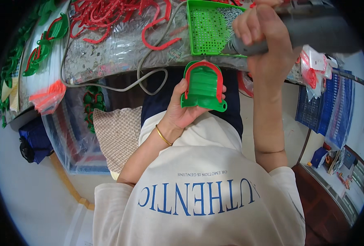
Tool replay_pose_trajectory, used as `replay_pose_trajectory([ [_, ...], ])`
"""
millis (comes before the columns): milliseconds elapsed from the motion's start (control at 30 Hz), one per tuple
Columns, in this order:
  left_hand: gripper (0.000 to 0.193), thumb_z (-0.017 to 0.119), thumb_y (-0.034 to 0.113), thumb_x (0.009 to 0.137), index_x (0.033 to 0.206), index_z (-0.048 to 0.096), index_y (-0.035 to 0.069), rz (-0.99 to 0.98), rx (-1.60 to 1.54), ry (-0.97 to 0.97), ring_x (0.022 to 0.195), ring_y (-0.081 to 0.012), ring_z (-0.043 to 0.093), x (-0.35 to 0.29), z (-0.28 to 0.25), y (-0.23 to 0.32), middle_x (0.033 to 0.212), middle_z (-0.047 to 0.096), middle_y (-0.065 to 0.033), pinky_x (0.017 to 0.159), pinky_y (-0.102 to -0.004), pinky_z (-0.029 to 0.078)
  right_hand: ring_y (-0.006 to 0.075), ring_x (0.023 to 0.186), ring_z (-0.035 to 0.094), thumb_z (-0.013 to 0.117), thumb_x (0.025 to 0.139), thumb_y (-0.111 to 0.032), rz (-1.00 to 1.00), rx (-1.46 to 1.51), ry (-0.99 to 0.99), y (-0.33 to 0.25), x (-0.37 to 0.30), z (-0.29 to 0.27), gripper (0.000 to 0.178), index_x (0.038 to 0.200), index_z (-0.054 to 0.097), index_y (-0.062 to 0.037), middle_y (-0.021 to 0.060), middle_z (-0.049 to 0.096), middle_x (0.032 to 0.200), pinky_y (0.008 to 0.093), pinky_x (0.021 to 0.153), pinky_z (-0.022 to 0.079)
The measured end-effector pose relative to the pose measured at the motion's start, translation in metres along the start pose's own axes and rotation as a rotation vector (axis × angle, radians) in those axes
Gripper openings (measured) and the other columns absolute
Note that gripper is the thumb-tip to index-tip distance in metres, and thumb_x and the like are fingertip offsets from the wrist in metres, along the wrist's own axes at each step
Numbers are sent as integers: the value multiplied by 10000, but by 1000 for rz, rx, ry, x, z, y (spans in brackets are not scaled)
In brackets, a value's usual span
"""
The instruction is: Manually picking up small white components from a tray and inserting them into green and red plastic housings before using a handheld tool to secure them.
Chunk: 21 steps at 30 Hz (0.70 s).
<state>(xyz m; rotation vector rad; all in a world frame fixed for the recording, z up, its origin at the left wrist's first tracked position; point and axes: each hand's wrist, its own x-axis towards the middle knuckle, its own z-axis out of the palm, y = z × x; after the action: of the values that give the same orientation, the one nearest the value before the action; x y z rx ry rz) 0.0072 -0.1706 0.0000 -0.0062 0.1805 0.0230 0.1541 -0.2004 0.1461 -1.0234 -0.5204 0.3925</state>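
Note:
My left hand [181, 104] holds a curved green plastic piece [203, 88] in front of my waist, its hollow side up. Along the rim of that piece lies a red U-shaped plastic strip [205, 64]. Higher up on the right, my right hand [270, 39] is wrapped round a dark grey power screwdriver [313, 30]. Its front end points left, over the edge of a green perforated tray [204, 30]. Small silvery screws [230, 17] are heaped in the tray's right part; my fingers and the tool hide some of them.
Loose red U-shaped strips [108, 18] pile up on the plastic-covered table [100, 55]. A grey cable [116, 89] loops over its near edge. Green-and-red pieces [38, 57] lie at the left. Bagged red parts [313, 67] are at the right, above a blue crate [323, 104].

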Motion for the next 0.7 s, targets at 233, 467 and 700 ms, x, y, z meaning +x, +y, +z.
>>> replay_pose_trajectory([
  [233,871,699,513,807,1481,283,152,-43,-35,-45,1194,-442,505,2,-2,2,1329,446,-301,995,-545,454,86,504,509,652,875,-62,-217,-227,11,40,29,-19,101,949,590,-30,8,542,641,230,467,396],
  [467,875,656,573,810,1399,374,-9,-38,-29,-51,1145,-396,560,4,-2,5,1290,501,-306,1007,-488,452,73,543,531,666,873,-94,-116,-311,53,62,34,-32,94,892,593,-37,0,568,683,226,511,421],
  [700,871,640,578,819,1393,375,-22,-29,-13,-17,1145,-402,557,4,-2,5,1288,499,-311,1004,-484,453,69,544,531,668,871,-93,-155,-336,60,70,33,-34,91,870,592,-44,-5,567,679,223,509,421],
])
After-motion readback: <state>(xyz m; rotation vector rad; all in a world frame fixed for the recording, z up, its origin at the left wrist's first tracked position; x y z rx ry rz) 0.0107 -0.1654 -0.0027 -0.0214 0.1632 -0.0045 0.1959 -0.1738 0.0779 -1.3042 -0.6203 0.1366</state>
